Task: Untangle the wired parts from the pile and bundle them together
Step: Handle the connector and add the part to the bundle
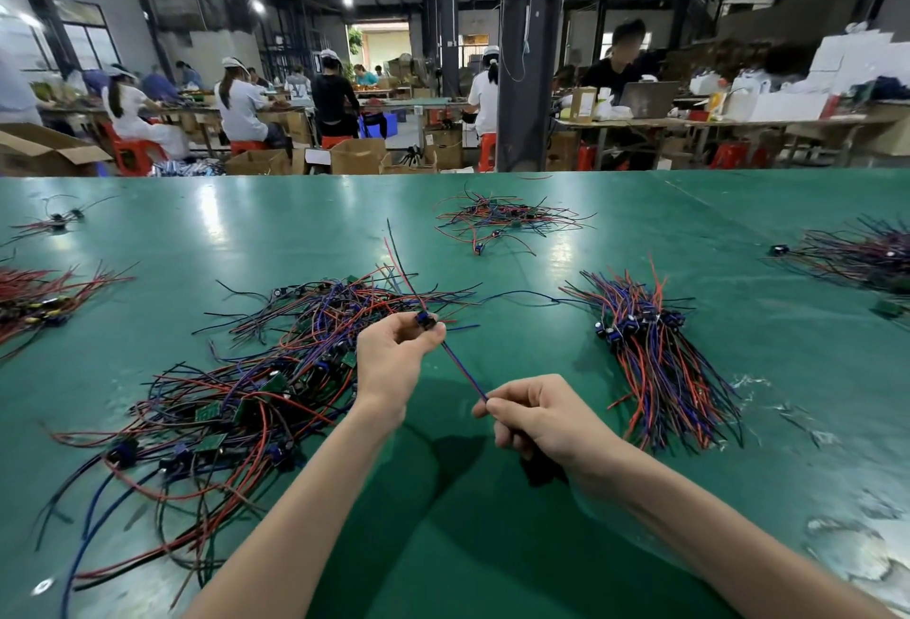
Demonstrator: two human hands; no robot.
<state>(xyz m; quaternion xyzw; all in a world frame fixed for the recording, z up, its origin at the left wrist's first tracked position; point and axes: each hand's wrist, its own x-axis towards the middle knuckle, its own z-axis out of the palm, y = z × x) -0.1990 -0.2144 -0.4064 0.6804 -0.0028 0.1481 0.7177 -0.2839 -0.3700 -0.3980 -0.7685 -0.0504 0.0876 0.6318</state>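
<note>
- Green worktop (pixel 541 244), busy workshop behind; a tangled pile (pixel 256 372) lies on it.
- Just right of the pile, my left hand (pixel 394 362) pinches one wired part (pixel 460 370) by its small body, and my right hand (pixel 541 416) pinches its wire ends.
- I judge it light and limp, so I grip the stiff body.
- The bundle (pixel 650 352) lies further right.

my table mat (pixel 689 224): green, glossy, smooth | pale patches (pixel 847 549): dull, whitish, rough | wires (pixel 256 372) in my pile: slick plastic insulation | boxes (pixel 358 155): matt cardboard | stools (pixel 130 156): shiny plastic
</note>
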